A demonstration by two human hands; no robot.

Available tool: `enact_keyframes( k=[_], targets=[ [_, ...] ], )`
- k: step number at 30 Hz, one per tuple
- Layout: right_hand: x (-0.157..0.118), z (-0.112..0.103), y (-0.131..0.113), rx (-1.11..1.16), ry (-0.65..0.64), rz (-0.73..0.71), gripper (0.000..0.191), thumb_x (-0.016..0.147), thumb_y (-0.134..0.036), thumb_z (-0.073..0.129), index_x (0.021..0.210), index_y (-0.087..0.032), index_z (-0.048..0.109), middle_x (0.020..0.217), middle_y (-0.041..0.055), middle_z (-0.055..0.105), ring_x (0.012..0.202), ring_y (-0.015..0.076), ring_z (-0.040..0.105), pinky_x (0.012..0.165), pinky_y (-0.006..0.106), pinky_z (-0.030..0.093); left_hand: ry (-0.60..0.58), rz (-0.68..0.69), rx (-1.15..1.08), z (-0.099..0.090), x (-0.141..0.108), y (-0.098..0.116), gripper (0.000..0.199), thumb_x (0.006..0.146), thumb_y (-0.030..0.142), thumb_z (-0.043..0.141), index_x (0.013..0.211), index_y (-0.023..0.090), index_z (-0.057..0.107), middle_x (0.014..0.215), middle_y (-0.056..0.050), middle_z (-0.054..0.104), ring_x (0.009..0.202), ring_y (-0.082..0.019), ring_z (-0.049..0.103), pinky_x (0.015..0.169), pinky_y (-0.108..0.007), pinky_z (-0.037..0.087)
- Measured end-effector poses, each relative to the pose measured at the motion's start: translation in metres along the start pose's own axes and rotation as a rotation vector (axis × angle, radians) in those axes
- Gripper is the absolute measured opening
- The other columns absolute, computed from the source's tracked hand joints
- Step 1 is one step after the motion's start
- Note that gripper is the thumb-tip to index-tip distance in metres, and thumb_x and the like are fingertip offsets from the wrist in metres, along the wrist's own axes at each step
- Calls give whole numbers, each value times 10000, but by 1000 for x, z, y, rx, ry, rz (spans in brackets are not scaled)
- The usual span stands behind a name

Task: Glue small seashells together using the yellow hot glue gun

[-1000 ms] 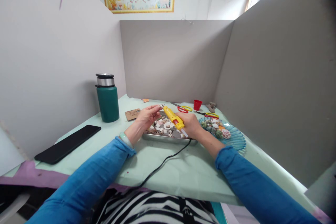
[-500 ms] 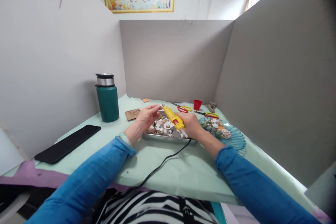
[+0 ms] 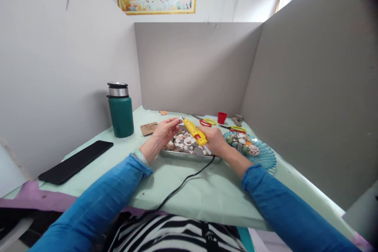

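My right hand (image 3: 215, 139) is wrapped round a yellow hot glue gun (image 3: 195, 130), its metal nozzle pointing up and left. A whitish glue stick (image 3: 207, 149) sticks out of its back end. My left hand (image 3: 165, 130) pinches a small pale piece (image 3: 180, 119), perhaps a shell, right by the nozzle; its exact kind is too small to make out. Below both hands lies a metal tray (image 3: 189, 156) holding many small shells (image 3: 189, 141). A black cord (image 3: 184, 181) runs from the glue gun's side across the table to its front edge.
At right is a blue glass plate (image 3: 267, 155) with shells and green pieces. Behind stand a red cup (image 3: 222, 117) and two pairs of scissors (image 3: 210, 122) (image 3: 238, 129). Left are a green bottle (image 3: 121, 116), a brown card (image 3: 149, 128) and a black flat object (image 3: 77, 161). Grey partitions (image 3: 195, 67) enclose the table.
Almost nothing differs. The glue gun's nozzle and the small pale piece stay close together, with only a very slight shift at the left fingertips.
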State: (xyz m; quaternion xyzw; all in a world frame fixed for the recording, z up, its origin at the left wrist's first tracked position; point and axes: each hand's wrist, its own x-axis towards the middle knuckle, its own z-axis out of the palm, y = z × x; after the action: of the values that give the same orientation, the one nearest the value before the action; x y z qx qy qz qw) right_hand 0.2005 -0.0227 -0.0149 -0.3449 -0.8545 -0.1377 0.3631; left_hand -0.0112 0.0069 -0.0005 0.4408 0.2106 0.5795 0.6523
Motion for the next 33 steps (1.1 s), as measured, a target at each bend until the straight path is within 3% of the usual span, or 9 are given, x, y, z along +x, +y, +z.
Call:
enact_keyframes(
  k=[13,23,33],
  targets=[
    [0,-3,-5,-14,-37,-13,201,743,-219,545,928,-175,608,827,53,673,695,162,576,615,243,357,29,-7,-16,3,0,1,142,685,95,709,812,92,645,707,-22,645,540,-56,566,561,-177,508],
    [0,3,2,-51,32,23,190,751,-224,530,914,-168,612,797,57,657,661,160,550,591,243,340,16,6,-9,2,-1,1,149,685,113,712,810,93,633,778,-43,656,516,-42,538,554,-188,510],
    [0,-2,-4,-27,-14,4,184,747,-226,538,910,-179,607,797,51,664,692,165,572,607,242,349,9,9,3,1,1,1,166,682,122,721,825,95,642,759,-38,656,522,-41,545,537,-166,489]
  ],
)
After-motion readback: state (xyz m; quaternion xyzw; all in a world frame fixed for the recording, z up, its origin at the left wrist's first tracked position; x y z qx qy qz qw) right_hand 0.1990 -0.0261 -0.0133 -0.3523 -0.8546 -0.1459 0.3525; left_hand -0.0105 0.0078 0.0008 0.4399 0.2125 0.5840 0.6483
